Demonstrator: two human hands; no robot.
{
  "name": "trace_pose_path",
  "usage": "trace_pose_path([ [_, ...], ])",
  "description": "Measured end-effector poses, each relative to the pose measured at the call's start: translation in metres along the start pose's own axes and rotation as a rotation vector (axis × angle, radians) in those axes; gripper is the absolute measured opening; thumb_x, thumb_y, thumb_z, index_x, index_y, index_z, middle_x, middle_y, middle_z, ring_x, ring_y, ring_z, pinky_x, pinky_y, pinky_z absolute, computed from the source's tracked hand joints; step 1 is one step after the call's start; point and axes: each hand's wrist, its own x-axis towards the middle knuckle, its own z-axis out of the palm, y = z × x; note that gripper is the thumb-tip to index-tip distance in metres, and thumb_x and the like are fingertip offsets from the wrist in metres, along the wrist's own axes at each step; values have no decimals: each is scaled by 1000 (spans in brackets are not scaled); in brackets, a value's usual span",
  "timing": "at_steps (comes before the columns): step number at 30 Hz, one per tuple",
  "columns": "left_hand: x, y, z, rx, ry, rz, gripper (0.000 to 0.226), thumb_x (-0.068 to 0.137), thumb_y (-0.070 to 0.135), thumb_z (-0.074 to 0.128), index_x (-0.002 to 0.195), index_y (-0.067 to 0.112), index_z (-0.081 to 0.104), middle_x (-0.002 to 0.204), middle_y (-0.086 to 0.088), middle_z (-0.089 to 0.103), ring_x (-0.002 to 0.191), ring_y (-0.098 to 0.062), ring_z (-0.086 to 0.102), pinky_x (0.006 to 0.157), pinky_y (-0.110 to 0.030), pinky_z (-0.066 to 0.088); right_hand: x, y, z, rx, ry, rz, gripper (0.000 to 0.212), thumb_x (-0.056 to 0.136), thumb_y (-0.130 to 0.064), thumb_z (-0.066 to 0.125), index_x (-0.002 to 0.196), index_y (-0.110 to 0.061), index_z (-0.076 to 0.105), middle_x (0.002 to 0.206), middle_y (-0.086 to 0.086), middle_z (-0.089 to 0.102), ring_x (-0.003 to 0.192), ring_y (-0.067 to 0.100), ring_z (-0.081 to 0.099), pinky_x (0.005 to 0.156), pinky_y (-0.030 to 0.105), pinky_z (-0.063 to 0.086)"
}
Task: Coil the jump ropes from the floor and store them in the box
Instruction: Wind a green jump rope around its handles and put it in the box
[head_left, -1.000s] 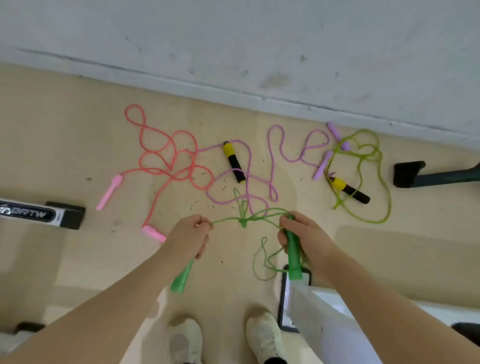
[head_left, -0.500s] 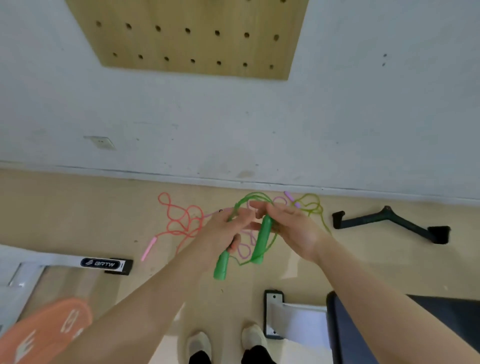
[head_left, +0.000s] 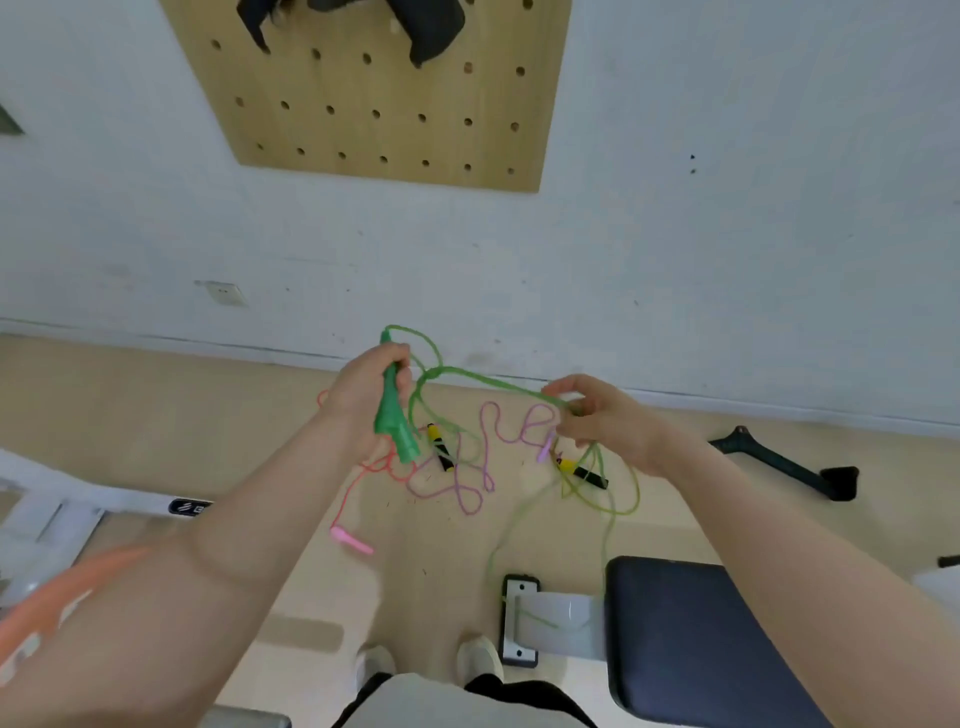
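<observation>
On the floor at left lies the pink rope (head_left: 347, 499), uncoiled. The left hand (head_left: 363, 400) grips both green handles (head_left: 394, 415) of the green rope (head_left: 467, 379); the right hand (head_left: 602, 421) pinches its cord, long loops trailing down. Purple rope (head_left: 483, 457) and yellow-green rope (head_left: 613, 483) sprawl loose beyond. Judging by this, 0 ropes are stored, 3 untouched; no box shows.

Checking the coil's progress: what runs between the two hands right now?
In the head view, green cord spans from the left hand, which grips both green handles, to the right hand pinching it.
</observation>
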Motion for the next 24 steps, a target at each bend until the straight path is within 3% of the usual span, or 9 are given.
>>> trace_pose_path([
  [3,2,-3,-16,99,-59,34,26,92,16,49,67,17,43,41,7,41,39,-7,36,52,-23,31,-11,17,-19,37,-16,37,11,89,-5,55,93,-7,65,72,7,50,61,15,55,78,37,44],
  [5,1,-10,-27,348,-86,83,20,90,11,52,71,14,48,42,4,43,40,-10,37,53,-28,30,-18,21,-29,320,62,48,18,96,-4,43,87,-7,58,56,1,42,42,11,47,63,29,47],
  [7,2,-17,-35,604,-45,109,12,86,2,55,75,9,55,45,0,46,44,-15,40,53,-27,32,-17,22,-42,614,209,66,24,97,-6,35,79,-12,50,45,-7,31,32,6,27,37,18,29],
  [11,10,-34,-49,988,194,89,19,84,3,51,66,10,52,55,-8,48,57,-24,51,62,-28,39,-6,22,-58,828,500,152,27,95,-7,31,72,-13,44,35,-9,26,27,7,18,31,13,15],
  [14,17,-43,-51,871,412,14,15,85,4,46,70,7,50,58,-11,47,63,-28,54,63,-30,40,2,25,-57,911,692,202,25,95,-6,29,80,-10,49,35,-6,29,26,9,18,32,14,19],
  [16,18,-43,-50,618,535,-65,9,90,6,44,84,2,50,62,-13,44,55,-26,47,58,-29,39,4,24,-60,949,758,225,24,96,-6,31,105,-3,53,52,-2,39,36,10,30,39,21,30],
  [19,18,-38,-43,603,485,-37,8,87,3,44,83,3,50,61,-12,44,50,-23,41,57,-29,39,11,40,-66,89,662,481,42,96,-19,38,136,-8,38,113,-3,54,90,9,51,73,18,44],
  [21,9,-30,-27,661,295,43,14,83,-2,46,76,9,51,59,-9,44,47,-20,40,53,-26,38,16,47,-69,-577,522,528,37,93,-22,47,128,-11,46,121,0,53,118,14,49,91,21,41],
  [24,-13,-14,6,683,-81,67,20,80,-7,45,80,11,53,59,-3,43,47,-16,38,48,-23,35,21,37,-56,-320,606,482,37,89,-10,43,126,-6,45,128,14,48,115,30,50,86,31,44],
])
